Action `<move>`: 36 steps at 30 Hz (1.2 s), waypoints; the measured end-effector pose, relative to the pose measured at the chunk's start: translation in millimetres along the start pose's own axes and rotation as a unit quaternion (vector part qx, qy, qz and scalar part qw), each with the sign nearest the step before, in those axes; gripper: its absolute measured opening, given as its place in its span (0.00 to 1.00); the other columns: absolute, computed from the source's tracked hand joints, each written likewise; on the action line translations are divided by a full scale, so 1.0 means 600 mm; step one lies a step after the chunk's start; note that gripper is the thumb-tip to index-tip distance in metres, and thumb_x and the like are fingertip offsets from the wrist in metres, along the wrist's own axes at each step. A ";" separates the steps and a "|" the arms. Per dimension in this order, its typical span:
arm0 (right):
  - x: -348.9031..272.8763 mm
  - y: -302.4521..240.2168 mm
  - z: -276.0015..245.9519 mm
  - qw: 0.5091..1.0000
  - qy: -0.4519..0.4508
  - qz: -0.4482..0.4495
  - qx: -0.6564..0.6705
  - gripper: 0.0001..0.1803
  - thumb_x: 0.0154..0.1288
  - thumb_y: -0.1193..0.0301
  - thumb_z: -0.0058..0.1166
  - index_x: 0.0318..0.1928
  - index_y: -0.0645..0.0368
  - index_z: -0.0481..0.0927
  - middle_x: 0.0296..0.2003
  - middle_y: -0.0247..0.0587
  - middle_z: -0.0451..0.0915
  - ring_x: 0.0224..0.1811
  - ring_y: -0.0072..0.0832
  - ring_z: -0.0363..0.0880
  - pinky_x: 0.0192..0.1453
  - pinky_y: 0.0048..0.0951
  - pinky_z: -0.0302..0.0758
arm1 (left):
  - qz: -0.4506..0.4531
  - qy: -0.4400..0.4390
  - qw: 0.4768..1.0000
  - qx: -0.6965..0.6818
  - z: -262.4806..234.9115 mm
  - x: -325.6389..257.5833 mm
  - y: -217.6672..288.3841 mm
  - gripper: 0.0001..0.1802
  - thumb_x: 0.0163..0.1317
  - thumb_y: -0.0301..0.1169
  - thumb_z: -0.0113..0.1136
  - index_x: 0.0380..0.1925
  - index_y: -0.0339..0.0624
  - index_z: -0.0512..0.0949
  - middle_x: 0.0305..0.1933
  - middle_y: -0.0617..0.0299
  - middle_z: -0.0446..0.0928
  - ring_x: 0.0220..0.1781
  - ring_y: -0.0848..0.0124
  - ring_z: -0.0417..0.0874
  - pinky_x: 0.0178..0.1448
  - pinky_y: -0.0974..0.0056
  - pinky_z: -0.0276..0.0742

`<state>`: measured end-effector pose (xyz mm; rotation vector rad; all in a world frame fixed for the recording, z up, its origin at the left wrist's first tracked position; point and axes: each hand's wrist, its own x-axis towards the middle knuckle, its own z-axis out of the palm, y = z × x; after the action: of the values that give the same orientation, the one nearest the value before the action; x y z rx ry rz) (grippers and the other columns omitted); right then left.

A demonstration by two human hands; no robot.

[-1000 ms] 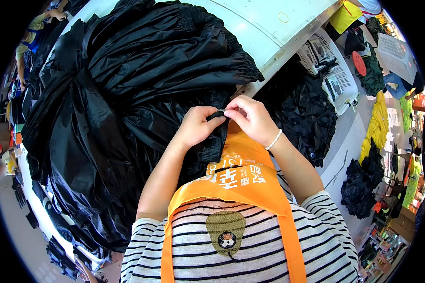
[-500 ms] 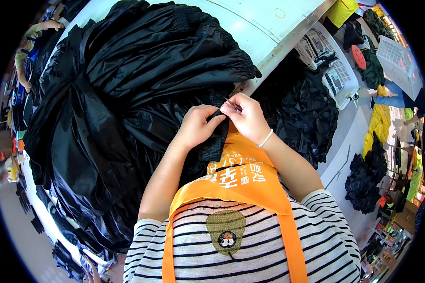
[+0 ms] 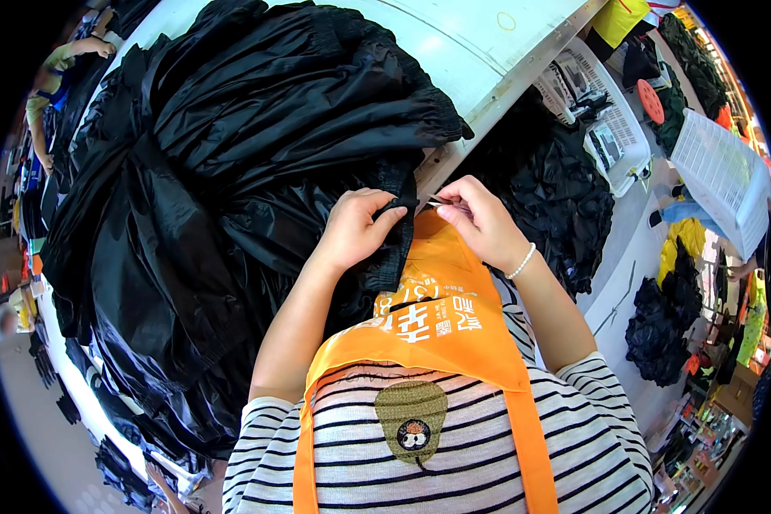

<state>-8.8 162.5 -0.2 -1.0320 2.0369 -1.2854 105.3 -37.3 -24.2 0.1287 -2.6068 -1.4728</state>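
A large heap of black, shiny garments with gathered elastic edges covers the table in front of me and to the left. My left hand pinches the elastic hem of one black garment at the table's near edge, thumb against fingers. Just right of that hem, my right hand is closed around a small, thin, pale metallic tool. Its tip points left toward the cloth, and most of it is hidden in my fingers, so its kind is unclear.
The white table ends in an edge running diagonally past my hands. Beyond it lie a black garment pile and a white plastic basket. At far right, a person carries a white crate. Another person's arm shows at far left.
My right hand has moved right and slightly down, away from my left hand, keeping the thin tool. The left hand stays on the hem. At far right, the white crate has shifted downward.
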 end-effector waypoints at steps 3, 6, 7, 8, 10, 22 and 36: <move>0.010 -0.009 0.012 1.000 -0.010 -0.010 -0.009 0.09 0.64 0.69 0.55 0.40 0.62 0.74 0.35 0.43 0.74 0.36 0.34 0.77 0.43 0.28 0.74 | 0.012 -0.011 1.000 0.019 -0.003 0.000 0.009 0.06 0.57 0.27 0.60 0.32 0.35 0.80 0.27 0.52 0.77 0.30 0.57 0.77 0.36 0.60 0.70; 0.019 -0.011 0.018 0.999 -0.022 -0.027 -0.012 0.10 0.63 0.69 0.56 0.40 0.62 0.75 0.35 0.44 0.75 0.36 0.36 0.78 0.41 0.30 0.75 | 0.020 -0.021 0.999 0.024 -0.002 0.002 0.007 0.06 0.57 0.26 0.60 0.33 0.36 0.81 0.27 0.52 0.77 0.30 0.58 0.77 0.36 0.60 0.69; 0.022 -0.014 0.019 0.999 -0.026 -0.030 -0.011 0.10 0.63 0.69 0.56 0.40 0.63 0.75 0.35 0.44 0.75 0.36 0.37 0.78 0.41 0.30 0.75 | 0.023 -0.021 0.999 0.026 -0.003 0.002 0.008 0.06 0.57 0.26 0.60 0.33 0.36 0.81 0.27 0.53 0.77 0.30 0.58 0.77 0.36 0.60 0.69; 0.023 -0.016 0.021 0.999 -0.030 -0.032 -0.010 0.10 0.63 0.69 0.56 0.40 0.63 0.75 0.35 0.45 0.75 0.35 0.37 0.78 0.40 0.31 0.75 | 0.027 -0.021 0.999 0.027 -0.003 0.002 0.010 0.06 0.57 0.26 0.59 0.33 0.36 0.81 0.26 0.53 0.77 0.30 0.58 0.76 0.36 0.60 0.69; 0.026 -0.016 0.022 0.999 -0.034 -0.035 -0.020 0.08 0.63 0.72 0.57 0.39 0.63 0.75 0.34 0.41 0.74 0.34 0.30 0.77 0.40 0.26 0.74 | 0.033 -0.019 0.999 0.030 -0.003 0.002 0.011 0.06 0.57 0.26 0.60 0.34 0.36 0.81 0.26 0.54 0.77 0.30 0.59 0.76 0.36 0.60 0.68; 0.035 -0.003 0.035 0.991 0.102 0.009 0.084 0.07 0.62 0.73 0.57 0.37 0.63 0.76 0.30 0.38 0.76 0.32 0.24 0.76 0.37 0.24 0.73 | 0.018 -0.006 0.999 0.028 -0.007 0.000 0.015 0.07 0.54 0.29 0.61 0.32 0.38 0.81 0.27 0.53 0.79 0.32 0.55 0.78 0.39 0.57 0.70; 0.031 -0.014 0.042 0.979 0.008 -0.094 -0.179 0.05 0.52 0.77 0.54 0.31 0.58 0.74 0.29 0.44 0.74 0.29 0.45 0.76 0.32 0.39 0.73 | -0.015 -0.076 0.995 0.061 -0.007 -0.005 0.008 0.12 0.54 0.29 0.60 0.19 0.32 0.74 0.18 0.47 0.69 0.22 0.56 0.72 0.28 0.59 0.63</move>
<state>1.7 132.0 -3.2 -1.4076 2.2805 -1.0365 109.0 -37.8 -18.2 0.0723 -2.8285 -1.3826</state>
